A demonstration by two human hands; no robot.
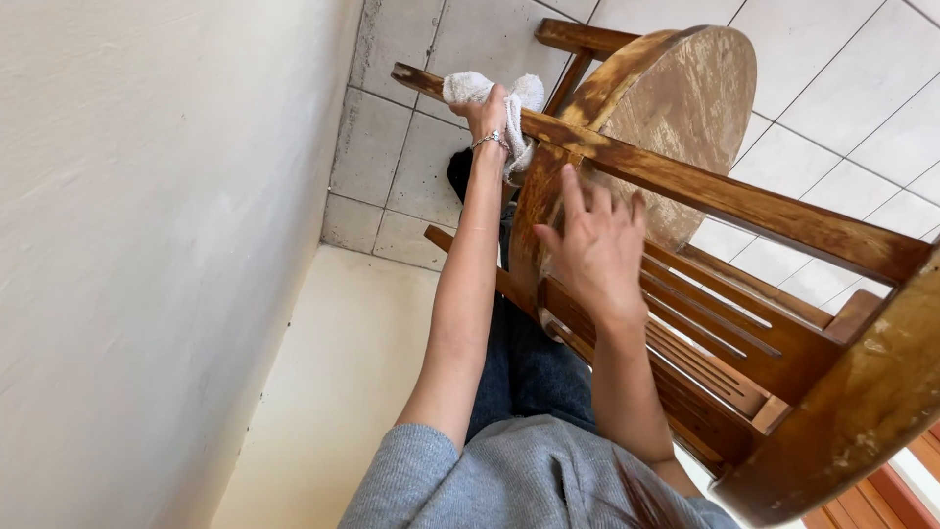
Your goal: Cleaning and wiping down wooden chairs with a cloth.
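Note:
A worn wooden chair (744,211) with a round seat (676,108) and slatted back lies tilted in front of me. My left hand (487,116), with a bracelet on the wrist, grips a white cloth (468,88) pressed onto a chair rail near its far end. My right hand (595,245) rests with fingers spread against the chair frame just below the seat. It holds nothing.
A cream wall (147,245) fills the left side. Grey and white floor tiles (392,147) lie beyond the chair. My jeans (534,367) and grey sleeve (490,480) show below. Orange-red boards (896,495) sit at the bottom right.

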